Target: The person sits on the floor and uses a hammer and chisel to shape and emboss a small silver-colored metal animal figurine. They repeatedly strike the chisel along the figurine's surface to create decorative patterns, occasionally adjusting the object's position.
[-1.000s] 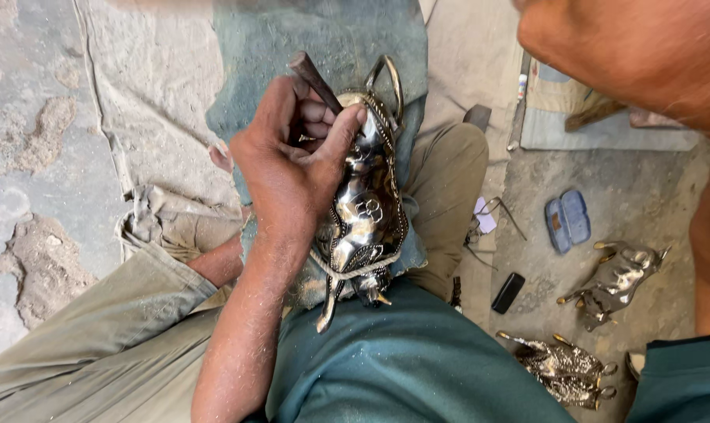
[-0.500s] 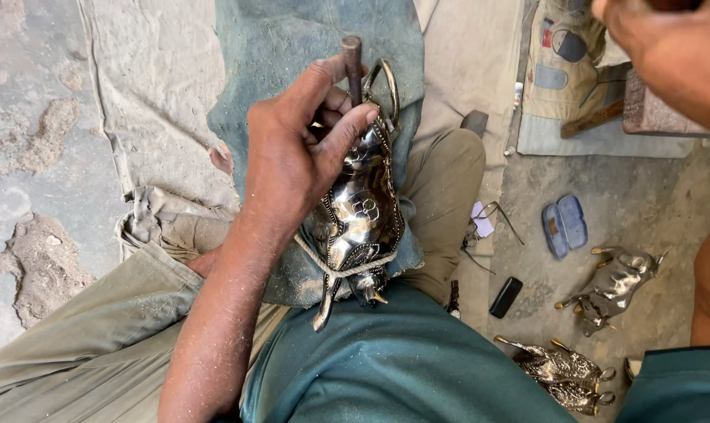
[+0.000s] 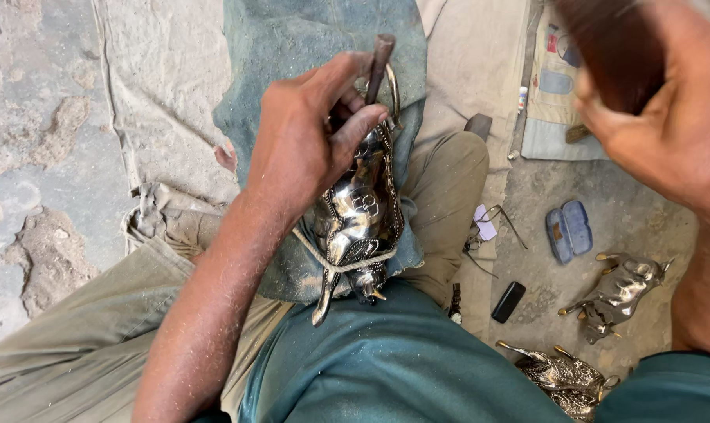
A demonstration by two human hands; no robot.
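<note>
Seated on worn, pitted concrete floor (image 3: pixel 34 204), over a dusty teal cloth (image 3: pixel 308 47) spread on the lap. Left hand (image 3: pixel 308 145) curled tight round a slim dark metal punch (image 3: pixel 380 63), fingers closed, tip set against the top of a shiny embossed metal figurine (image 3: pixel 359 223). Figurine lashed with coarse cord (image 3: pixel 343 265) on the cloth, between the knees, legs pointing toward the body. Right of the figurine, raised and blurred: right hand (image 3: pixel 668 133), fingers wrapped round a dark brown wooden mallet (image 3: pixel 613 47). Below that hand, on the floor: a blue spectacle case (image 3: pixel 568 229), a small black oblong (image 3: pixel 509 301), two more horned metal figurines (image 3: pixel 617 294), (image 3: pixel 562 380), glossy and ridged. Likely risks: a glancing blow striking the thumb beside the punch; a slipping tip scarring polished relief; loose cord letting the piece roll.
</note>
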